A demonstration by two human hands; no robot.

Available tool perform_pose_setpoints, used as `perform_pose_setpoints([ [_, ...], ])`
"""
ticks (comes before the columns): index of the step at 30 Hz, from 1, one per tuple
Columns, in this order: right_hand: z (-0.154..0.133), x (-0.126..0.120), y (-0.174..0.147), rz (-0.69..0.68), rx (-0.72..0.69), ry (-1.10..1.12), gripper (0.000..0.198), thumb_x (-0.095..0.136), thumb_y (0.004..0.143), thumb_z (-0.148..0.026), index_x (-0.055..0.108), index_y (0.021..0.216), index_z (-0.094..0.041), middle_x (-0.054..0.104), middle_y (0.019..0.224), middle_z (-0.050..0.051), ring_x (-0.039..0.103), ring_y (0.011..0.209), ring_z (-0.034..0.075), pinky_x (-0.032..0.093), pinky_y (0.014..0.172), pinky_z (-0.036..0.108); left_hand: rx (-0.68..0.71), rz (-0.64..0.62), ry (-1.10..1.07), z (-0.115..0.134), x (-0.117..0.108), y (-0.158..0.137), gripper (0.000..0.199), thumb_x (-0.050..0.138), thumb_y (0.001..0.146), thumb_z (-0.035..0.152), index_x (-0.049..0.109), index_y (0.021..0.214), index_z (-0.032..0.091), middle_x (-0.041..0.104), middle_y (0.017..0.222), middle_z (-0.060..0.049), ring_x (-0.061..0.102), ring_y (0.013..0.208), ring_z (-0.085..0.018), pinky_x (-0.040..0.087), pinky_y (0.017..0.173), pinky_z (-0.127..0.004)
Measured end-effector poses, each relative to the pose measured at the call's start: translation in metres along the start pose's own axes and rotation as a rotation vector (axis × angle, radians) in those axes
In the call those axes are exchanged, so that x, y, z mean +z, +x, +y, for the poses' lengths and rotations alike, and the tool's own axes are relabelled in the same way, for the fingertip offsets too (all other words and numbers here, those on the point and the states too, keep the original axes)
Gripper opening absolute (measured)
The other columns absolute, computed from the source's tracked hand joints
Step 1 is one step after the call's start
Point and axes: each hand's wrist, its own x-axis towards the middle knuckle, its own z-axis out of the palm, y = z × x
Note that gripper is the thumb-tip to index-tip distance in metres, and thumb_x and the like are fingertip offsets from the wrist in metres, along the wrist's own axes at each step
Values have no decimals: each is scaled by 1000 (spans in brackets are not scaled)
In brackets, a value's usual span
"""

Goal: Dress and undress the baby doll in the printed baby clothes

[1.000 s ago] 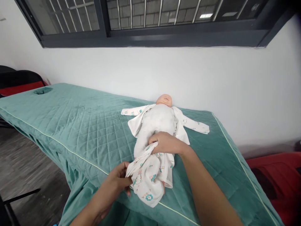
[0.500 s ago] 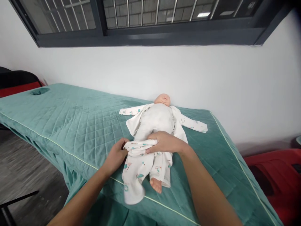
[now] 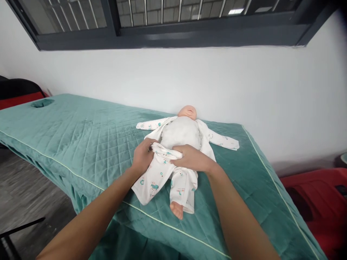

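Where doll [image 3: 181, 133] lies, green cover [image 3: 97, 133]; behind, white wall [image 3: 151, 79]

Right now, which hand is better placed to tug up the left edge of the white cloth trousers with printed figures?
Probably the left hand: it grips the bunched top of those white printed cloth trousers at that edge, while the right hand holds them farther inward.

L hand [image 3: 143, 156] & R hand [image 3: 191, 157] are approx. level — fingers bent in grip, tips partly hidden; L forearm [image 3: 100, 206] & R forearm [image 3: 233, 202] converge fwd.
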Motion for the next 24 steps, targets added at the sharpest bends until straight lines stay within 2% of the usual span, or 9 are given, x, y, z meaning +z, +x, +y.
perform_pose_setpoints([
  [3,7,0,2,73,-1,32,16,60,83,-34,55,77,-20,60,79,-2,52,73,15,36,64,25,53,-10,109,-13,5,9,29,49,81,9,65,102,20,67,103,-2,58,94,-18,41,84,-27],
  [8,11,3,8,206,65,31,14,56,84,-31,51,75,-20,57,74,-2,49,70,15,35,64,26,23,5,186,-30,11,13,28,50,85,13,62,108,23,68,102,-1,59,87,-17,44,78,-27],
  [13,6,2,8,224,69,88,20,59,85,-37,53,76,-20,57,76,-2,50,71,15,36,64,27,6,-22,144,-32,10,10,23,48,90,20,62,107,23,68,103,-3,60,91,-18,45,78,-28],
  [18,0,-20,-9,214,73,240,30,67,81,-48,61,80,-19,60,76,0,53,71,15,38,64,27,-28,-46,128,-34,10,10,22,47,91,24,62,106,22,68,103,-4,62,94,-20,47,79,-29],
  [24,33,-41,-26,468,163,363,29,71,78,-46,64,83,-18,63,78,1,53,70,14,38,64,27,-35,-62,95,-36,10,11,25,45,90,24,62,108,23,68,105,-4,62,94,-20,48,81,-30],
])
